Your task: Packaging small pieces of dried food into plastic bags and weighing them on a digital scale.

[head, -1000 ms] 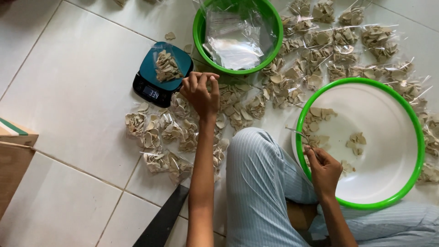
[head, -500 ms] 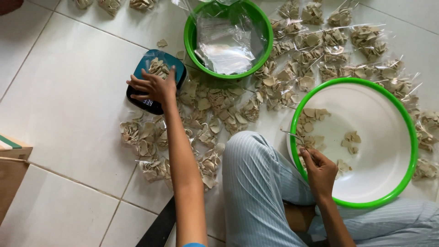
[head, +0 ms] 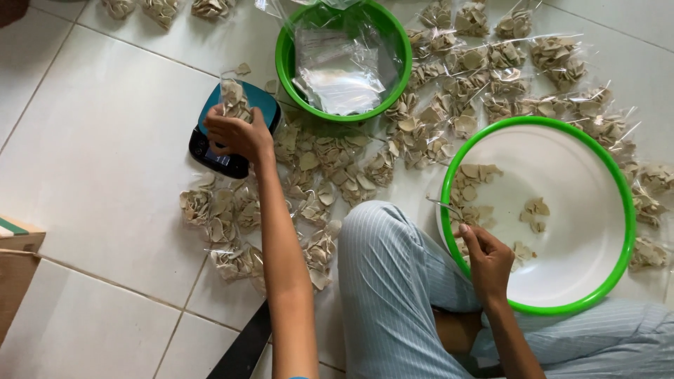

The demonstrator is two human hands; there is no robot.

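Your wide white basin with a green rim (head: 618,175) sits on the tiled floor near its right edge, holding a few pale chips. Your right hand (head: 488,260) at its near-left rim grips a thin metal utensil (head: 444,205). Your left hand (head: 235,133) grasps a small clear plastic bag of pale chips (head: 232,98) over the teal kitchen scale (head: 263,102).

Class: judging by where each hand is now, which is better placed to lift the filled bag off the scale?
Left. The left hand already grips the bag of chips above the scale; the right hand holds a thin utensil at the large basin.
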